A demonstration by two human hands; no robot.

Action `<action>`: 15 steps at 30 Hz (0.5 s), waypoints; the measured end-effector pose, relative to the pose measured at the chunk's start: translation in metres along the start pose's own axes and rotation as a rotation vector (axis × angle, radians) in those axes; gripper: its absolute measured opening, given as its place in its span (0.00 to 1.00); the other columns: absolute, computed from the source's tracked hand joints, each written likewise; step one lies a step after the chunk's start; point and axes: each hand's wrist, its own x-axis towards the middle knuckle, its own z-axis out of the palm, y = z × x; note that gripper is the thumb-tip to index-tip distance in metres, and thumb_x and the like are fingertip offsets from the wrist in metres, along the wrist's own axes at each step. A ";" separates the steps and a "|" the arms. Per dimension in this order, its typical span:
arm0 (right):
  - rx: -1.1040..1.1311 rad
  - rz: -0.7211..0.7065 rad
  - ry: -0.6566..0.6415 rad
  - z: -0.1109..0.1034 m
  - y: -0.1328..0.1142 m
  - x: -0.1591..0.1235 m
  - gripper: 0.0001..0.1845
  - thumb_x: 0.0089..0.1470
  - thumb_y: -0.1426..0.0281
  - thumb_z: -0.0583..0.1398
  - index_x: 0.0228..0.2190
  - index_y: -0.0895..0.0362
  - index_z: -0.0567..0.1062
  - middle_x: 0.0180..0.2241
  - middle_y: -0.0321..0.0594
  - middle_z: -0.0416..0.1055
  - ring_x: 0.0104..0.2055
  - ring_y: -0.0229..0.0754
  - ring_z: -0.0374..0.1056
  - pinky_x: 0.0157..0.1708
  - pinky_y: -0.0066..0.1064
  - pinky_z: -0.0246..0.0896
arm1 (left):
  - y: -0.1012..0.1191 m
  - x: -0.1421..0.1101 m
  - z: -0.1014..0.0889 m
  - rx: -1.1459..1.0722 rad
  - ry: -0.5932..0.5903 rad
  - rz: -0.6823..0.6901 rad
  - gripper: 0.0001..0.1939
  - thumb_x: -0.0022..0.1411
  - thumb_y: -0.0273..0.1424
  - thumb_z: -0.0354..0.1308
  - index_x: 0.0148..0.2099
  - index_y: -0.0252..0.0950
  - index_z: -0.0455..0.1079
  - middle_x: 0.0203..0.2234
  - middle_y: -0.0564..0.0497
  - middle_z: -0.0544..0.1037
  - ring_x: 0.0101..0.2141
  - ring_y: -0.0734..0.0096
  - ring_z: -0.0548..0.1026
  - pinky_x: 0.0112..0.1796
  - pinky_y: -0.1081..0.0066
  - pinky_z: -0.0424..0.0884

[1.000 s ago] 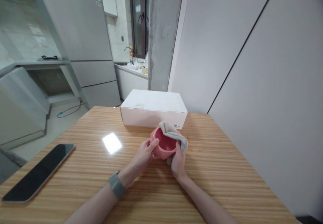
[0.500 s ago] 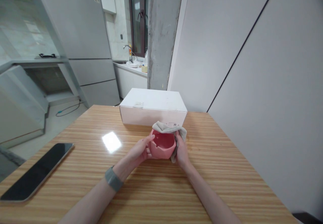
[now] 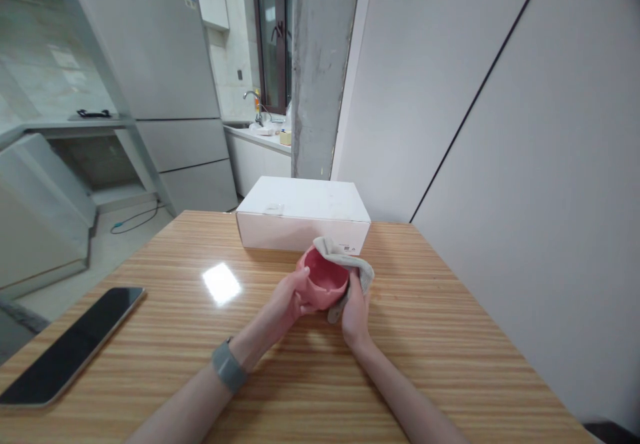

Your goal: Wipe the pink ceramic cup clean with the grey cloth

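Observation:
A pink ashtray (image 3: pixel 320 292), bowl-shaped and with small notches in its rim, is held tilted above the table, its hollow facing me. My left hand (image 3: pixel 295 295) grips its left side, thumb on the rim and fingers around the outside. Against the right side a grey cloth (image 3: pixel 345 255) is pressed by my right hand (image 3: pixel 357 307), whose fingers are partly hidden behind it. One part of the cloth lies over the far rim, and another hangs below the ashtray.
Behind my hands stands a closed white box (image 3: pixel 305 214) on the wooden table (image 3: pixel 440 351). A black phone (image 3: pixel 75 344) lies at the left. White wall panels (image 3: pixel 500 164) rise beyond the table's right side; a fridge (image 3: pixel 160 51) and a sink counter are farther back.
The ashtray has turned and tilted in my left hand, so its notch shows farther right. My right hand and the cloth have shifted slightly around its side.

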 end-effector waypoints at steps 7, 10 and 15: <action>0.088 0.227 -0.143 -0.015 0.006 0.028 0.19 0.51 0.53 0.58 0.38 0.53 0.76 0.38 0.35 0.77 0.47 0.43 0.70 0.51 0.37 0.61 | 0.008 -0.001 -0.007 0.138 0.018 -0.143 0.24 0.57 0.41 0.60 0.51 0.32 0.70 0.45 0.40 0.78 0.40 0.58 0.78 0.32 0.67 0.77; 0.097 0.208 -0.149 -0.011 0.009 0.025 0.19 0.51 0.54 0.58 0.38 0.53 0.76 0.39 0.35 0.77 0.48 0.43 0.69 0.53 0.37 0.60 | 0.010 0.000 -0.006 0.102 0.083 -0.141 0.22 0.58 0.39 0.59 0.51 0.31 0.70 0.43 0.40 0.78 0.38 0.58 0.79 0.33 0.65 0.78; 0.026 0.118 -0.045 -0.001 0.005 0.007 0.20 0.49 0.55 0.59 0.40 0.54 0.76 0.43 0.37 0.76 0.52 0.44 0.66 0.56 0.38 0.55 | 0.011 0.001 0.000 0.011 0.146 -0.054 0.19 0.58 0.34 0.60 0.50 0.30 0.69 0.45 0.38 0.77 0.41 0.58 0.78 0.37 0.63 0.78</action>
